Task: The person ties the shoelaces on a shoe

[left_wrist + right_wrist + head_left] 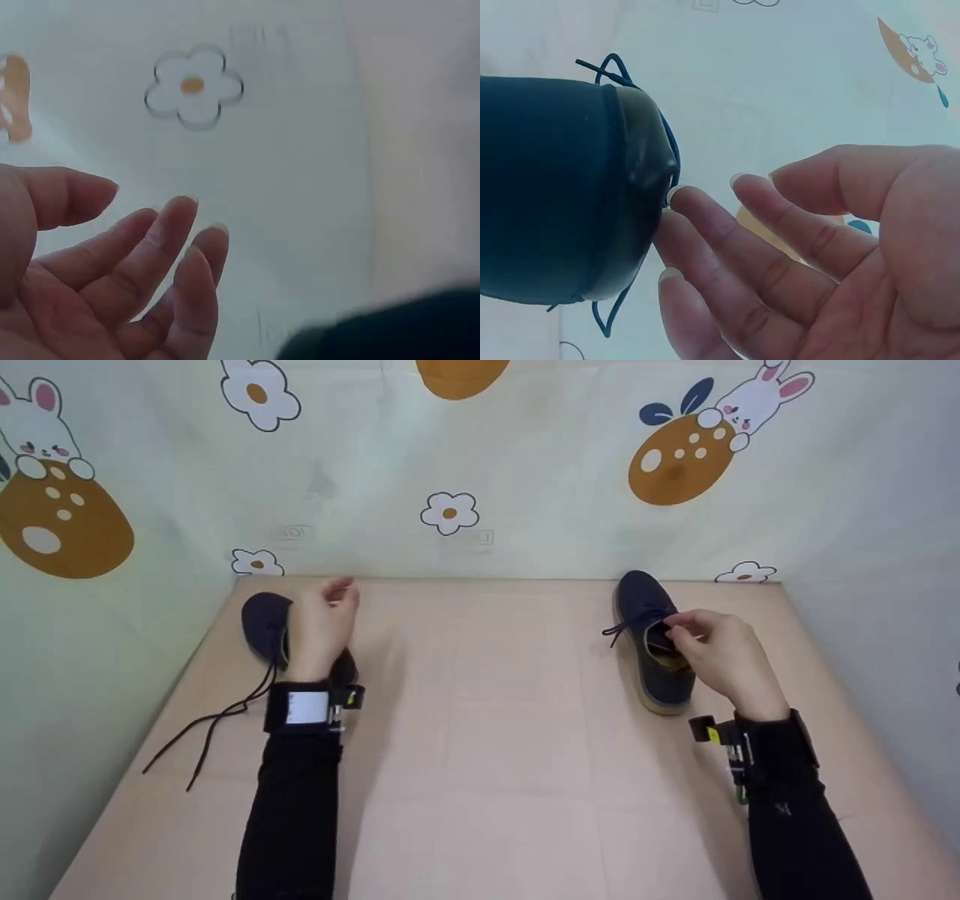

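A dark navy shoe (262,622) stands at the far left with its long laces (236,707) loose and trailing over the surface. My left hand (319,634) is raised over this shoe and hides its middle; the left wrist view shows loosely bent fingers (176,225) with nothing between them. At the far right is the matching shoe (666,688), toe toward the back, its lace tied in a bow (616,631). My right hand (724,652) is at that shoe's opening. Its fingertips (694,202) are at the collar, thumb apart; whether they touch it I cannot tell.
Both shoes stand on a pale tabletop (480,720) near its back edge. Behind rises a light curtain (540,510) printed with flowers and rabbits, which also hangs along both sides. Each wrist wears a black strap with a small camera.
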`<control>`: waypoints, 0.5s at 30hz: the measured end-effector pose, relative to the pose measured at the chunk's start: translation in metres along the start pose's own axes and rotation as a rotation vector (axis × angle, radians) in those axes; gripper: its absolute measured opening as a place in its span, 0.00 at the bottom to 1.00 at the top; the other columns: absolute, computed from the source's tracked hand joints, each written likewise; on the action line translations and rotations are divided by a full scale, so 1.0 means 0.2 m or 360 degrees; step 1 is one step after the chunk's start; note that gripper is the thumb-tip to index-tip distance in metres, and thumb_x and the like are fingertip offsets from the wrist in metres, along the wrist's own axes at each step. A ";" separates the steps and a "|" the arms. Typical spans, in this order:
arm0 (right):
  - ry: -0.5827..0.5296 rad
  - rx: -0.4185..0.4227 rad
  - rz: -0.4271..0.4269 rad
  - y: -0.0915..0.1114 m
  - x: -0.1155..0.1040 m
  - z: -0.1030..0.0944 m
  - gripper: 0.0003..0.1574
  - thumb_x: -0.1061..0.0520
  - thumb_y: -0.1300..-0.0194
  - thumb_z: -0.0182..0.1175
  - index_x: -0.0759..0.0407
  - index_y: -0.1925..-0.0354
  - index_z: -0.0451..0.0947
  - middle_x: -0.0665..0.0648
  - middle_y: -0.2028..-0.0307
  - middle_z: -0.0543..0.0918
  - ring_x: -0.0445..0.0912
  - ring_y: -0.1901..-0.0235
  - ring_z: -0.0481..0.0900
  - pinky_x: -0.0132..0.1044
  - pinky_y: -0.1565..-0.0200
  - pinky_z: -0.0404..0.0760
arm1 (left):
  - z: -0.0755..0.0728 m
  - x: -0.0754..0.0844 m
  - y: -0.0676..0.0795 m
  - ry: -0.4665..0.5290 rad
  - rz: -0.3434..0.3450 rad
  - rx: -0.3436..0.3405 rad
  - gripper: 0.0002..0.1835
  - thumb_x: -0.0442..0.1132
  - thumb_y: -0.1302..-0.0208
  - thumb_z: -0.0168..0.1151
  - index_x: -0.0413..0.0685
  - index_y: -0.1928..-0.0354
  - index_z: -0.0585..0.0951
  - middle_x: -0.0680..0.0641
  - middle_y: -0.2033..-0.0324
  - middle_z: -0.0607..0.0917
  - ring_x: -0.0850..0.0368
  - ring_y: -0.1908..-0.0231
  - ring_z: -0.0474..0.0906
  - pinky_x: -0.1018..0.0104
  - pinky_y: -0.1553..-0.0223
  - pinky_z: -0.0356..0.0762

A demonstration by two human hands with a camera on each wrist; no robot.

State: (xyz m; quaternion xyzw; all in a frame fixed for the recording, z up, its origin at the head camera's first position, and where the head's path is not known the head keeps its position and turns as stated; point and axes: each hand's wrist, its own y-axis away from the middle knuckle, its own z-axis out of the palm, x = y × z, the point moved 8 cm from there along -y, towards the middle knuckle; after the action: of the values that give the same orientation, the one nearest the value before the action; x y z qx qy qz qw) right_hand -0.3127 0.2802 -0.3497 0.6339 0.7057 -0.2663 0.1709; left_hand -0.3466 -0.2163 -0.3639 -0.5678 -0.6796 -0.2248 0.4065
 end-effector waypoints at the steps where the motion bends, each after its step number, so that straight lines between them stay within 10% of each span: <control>1: 0.0003 0.0006 -0.0013 0.00 0.00 0.00 0.19 0.53 0.26 0.53 0.60 0.47 0.82 0.61 0.57 0.86 0.51 0.67 0.78 0.38 0.70 0.72 | -0.06 -0.04 -0.01 -0.0047 -0.0036 0.0042 0.20 0.42 0.27 0.52 0.41 0.39 0.79 0.40 0.50 0.84 0.48 0.54 0.80 0.58 0.54 0.75; 9: -0.0007 0.0002 -0.0062 0.01 -0.02 0.02 0.17 0.54 0.27 0.54 0.61 0.48 0.83 0.60 0.58 0.86 0.50 0.67 0.78 0.34 0.70 0.73 | -0.30 -0.30 0.01 -0.0385 -0.0290 -0.0110 0.34 0.42 0.32 0.55 0.26 0.31 0.63 0.26 0.36 0.69 0.31 0.37 0.65 0.42 0.37 0.63; 15: -0.0011 -0.0028 -0.0080 -0.01 -0.05 0.08 0.16 0.55 0.28 0.56 0.61 0.49 0.83 0.58 0.60 0.87 0.49 0.67 0.80 0.36 0.68 0.75 | -0.30 -0.43 0.06 -0.0566 -0.0394 -0.0275 0.19 0.44 0.34 0.55 0.29 0.61 0.79 0.36 0.67 0.82 0.44 0.70 0.79 0.55 0.70 0.76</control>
State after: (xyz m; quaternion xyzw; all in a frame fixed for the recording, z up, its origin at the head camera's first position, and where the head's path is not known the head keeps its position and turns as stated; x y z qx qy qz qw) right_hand -0.3144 0.2631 -0.3559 0.6135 0.7232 -0.2665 0.1722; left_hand -0.3146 -0.3106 -0.4011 -0.5434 -0.7833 -0.2267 0.1994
